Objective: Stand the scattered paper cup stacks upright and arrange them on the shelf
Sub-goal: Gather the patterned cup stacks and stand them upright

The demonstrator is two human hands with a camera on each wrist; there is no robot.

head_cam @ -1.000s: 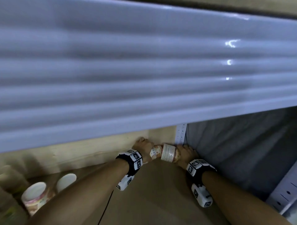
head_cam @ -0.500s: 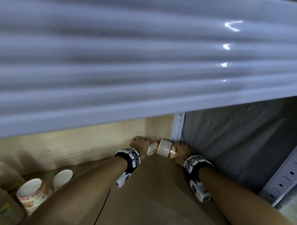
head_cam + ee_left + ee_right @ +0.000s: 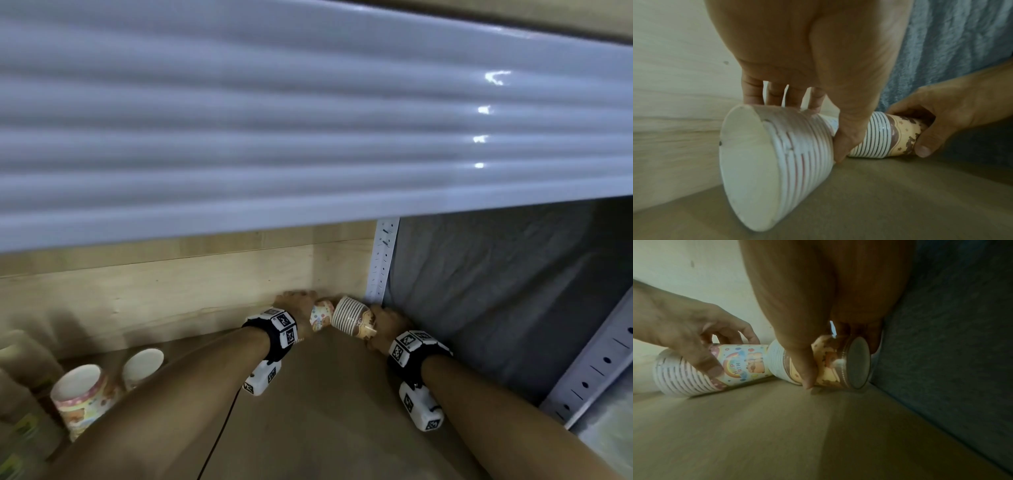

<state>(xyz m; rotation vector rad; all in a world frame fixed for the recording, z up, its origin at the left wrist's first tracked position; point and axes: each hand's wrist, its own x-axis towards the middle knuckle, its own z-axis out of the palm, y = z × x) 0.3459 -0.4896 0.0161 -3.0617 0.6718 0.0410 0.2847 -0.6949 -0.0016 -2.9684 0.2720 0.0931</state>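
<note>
Two paper cup stacks lie on their sides end to end at the back right corner of the brown shelf board [image 3: 308,411]. My left hand [image 3: 296,306] grips the rainbow birthday stack [image 3: 321,314] [image 3: 789,155] [image 3: 715,368], whose open mouth faces left. My right hand [image 3: 387,322] grips the brown-and-cream stack [image 3: 352,317] [image 3: 890,138] [image 3: 826,365], thumb in front and fingers behind; its base faces the grey side. The narrow end of the rainbow stack points into the rims of the brown one.
Upright cup stacks [image 3: 84,394] [image 3: 142,365] stand at the left of the shelf. A wooden back wall [image 3: 171,291], a perforated white post [image 3: 382,263] and a grey fabric side [image 3: 496,291] close the corner. The shelf above [image 3: 308,120] overhangs.
The head view shifted slightly. Both hands stay in the back corner holding the lying stacks, which have barely moved.
</note>
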